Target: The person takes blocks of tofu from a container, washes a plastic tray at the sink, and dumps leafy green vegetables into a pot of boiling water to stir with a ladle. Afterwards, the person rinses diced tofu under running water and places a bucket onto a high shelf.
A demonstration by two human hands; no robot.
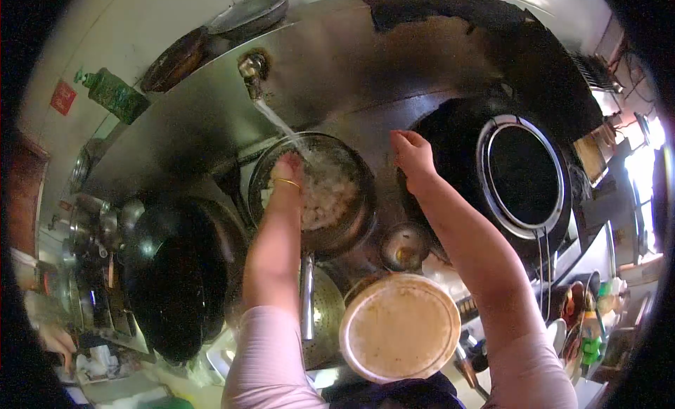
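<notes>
My left hand point(287, 168) reaches down inside a dark round wok point(365, 212), at its left side. Its fingers are blurred and partly hidden, so I cannot tell their grip. Pale chunks of food point(320, 215) lie in cloudy water in the wok. A stream of water point(278, 120) runs into it from a wall tap point(253, 68). A bare metal handle point(307, 296) points from the wok toward me. My right hand point(413, 156) hangs to the right of the wok, fingers drawn together, with nothing visible in them.
A metal ring point(485, 177) sits on the black burner at right. A large black wok point(169, 275) stands at left. Near me are a round cutting board point(401, 328), a small bowl point(404, 247) and a perforated strainer point(325, 314). Another person's hand point(60, 342) shows at far left.
</notes>
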